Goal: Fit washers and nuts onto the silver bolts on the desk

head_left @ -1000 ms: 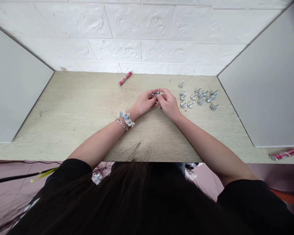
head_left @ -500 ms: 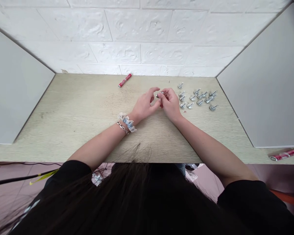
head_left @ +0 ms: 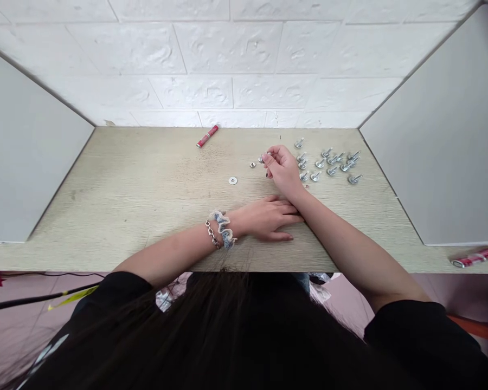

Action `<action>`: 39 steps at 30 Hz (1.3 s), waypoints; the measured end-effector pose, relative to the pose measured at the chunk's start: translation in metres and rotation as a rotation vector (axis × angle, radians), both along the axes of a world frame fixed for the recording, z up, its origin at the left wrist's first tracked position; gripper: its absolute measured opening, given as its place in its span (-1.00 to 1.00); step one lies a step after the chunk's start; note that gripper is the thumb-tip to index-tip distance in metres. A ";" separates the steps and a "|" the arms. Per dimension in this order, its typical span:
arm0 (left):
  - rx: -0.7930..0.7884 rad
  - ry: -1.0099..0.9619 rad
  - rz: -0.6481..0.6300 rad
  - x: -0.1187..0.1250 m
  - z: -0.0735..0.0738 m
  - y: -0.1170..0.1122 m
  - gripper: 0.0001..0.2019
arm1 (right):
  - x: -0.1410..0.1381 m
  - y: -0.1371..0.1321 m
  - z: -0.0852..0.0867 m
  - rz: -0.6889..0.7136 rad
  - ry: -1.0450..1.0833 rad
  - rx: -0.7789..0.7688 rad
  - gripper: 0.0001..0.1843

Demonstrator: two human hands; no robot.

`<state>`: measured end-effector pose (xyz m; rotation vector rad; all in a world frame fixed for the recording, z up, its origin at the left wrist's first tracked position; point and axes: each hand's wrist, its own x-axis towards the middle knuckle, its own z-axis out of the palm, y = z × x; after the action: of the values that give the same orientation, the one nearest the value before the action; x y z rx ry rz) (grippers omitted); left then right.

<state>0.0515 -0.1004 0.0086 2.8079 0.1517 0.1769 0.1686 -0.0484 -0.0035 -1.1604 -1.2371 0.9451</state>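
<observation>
My right hand [head_left: 287,172] is raised a little above the table, thumb and forefinger pinching a small metal bolt [head_left: 261,159]; most of the bolt is hidden by the fingers. Flat on the tabletop lies my left hand [head_left: 268,218], its fingers stretched out, the tips reaching my right wrist and nothing in its grasp. Left of my right fingertips rests a loose nut [head_left: 252,164]. A flat round washer [head_left: 233,180] lies further left and nearer to me.
Several bolts fitted with washers [head_left: 332,170] stand or lean in a group on the right. A red tube [head_left: 207,136] lies near the white brick wall. Another red tube [head_left: 477,257] is at the right front edge. Pale panels [head_left: 447,141] flank the table [head_left: 117,195].
My left hand has drawn back from the bolt towards me and now lies flat. The nut and washer have come into view. My right hand has stayed in place with the bolt.
</observation>
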 end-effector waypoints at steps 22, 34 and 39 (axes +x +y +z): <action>0.061 0.106 0.277 -0.008 -0.010 0.016 -0.42 | -0.012 -0.019 0.009 0.065 -0.029 -0.012 -0.73; 0.035 0.108 0.289 -0.006 -0.004 0.016 -0.47 | -0.009 -0.017 0.009 0.058 -0.024 -0.016 -0.67; -0.054 0.109 0.267 -0.008 0.001 0.018 -0.48 | -0.007 -0.015 0.012 0.046 0.006 -0.031 -0.63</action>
<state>0.0434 -0.0827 0.0100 2.7345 0.5489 0.0795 0.1620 -0.0631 0.0083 -1.1569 -1.2525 1.0049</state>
